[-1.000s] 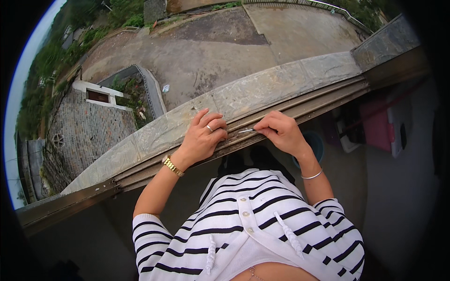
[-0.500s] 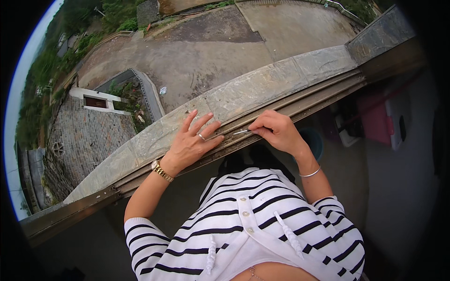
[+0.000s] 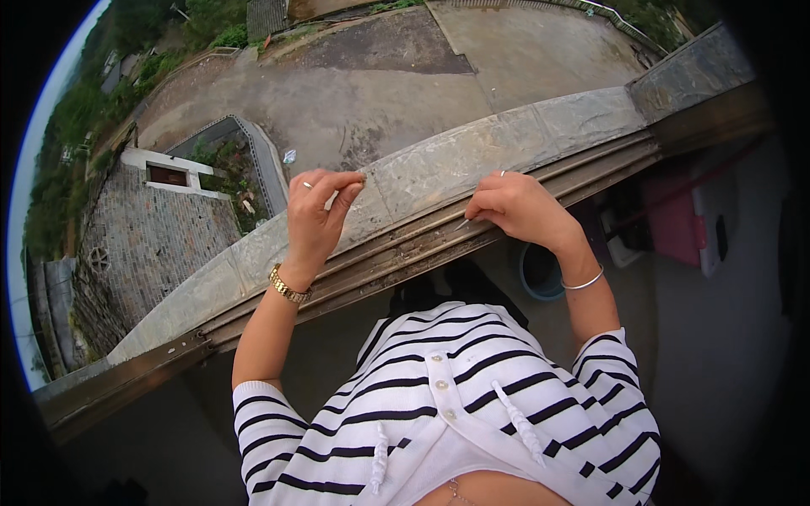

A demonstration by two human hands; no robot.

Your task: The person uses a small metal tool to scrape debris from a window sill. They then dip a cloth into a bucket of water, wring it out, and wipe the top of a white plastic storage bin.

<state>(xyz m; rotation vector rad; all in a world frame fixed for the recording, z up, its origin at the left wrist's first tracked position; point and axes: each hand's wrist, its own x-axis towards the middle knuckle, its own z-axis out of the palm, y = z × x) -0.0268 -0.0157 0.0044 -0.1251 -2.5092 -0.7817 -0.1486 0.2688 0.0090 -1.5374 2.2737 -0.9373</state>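
Your left hand is raised above the broad grey stone ledge, its thumb and forefinger drawn together in a narrow pinch; a small brown speck seems to sit at the tips, but it is too small in this view to tell whether you are holding it; your right hand is over the long brown metal window track, its fingers closed on a thin silver-coloured pointed tool; the tool sticks out from your fingertips toward the left, with its point over the rails; the track runs slantwise between your body and the ledge, from the lower left to the upper right, and dark crumbly dirt lies in its grooves just left of the tool; your two hands are well apart; a gold-coloured link watch circles your left wrist, and a thin silver-coloured bangle circles your right; on the inner side of the track, below your right hand, stands a round blue bucket, with a pink and white box farther right; beyond the ledge lies a grey concrete yard, with a brick-faced structure to the left.
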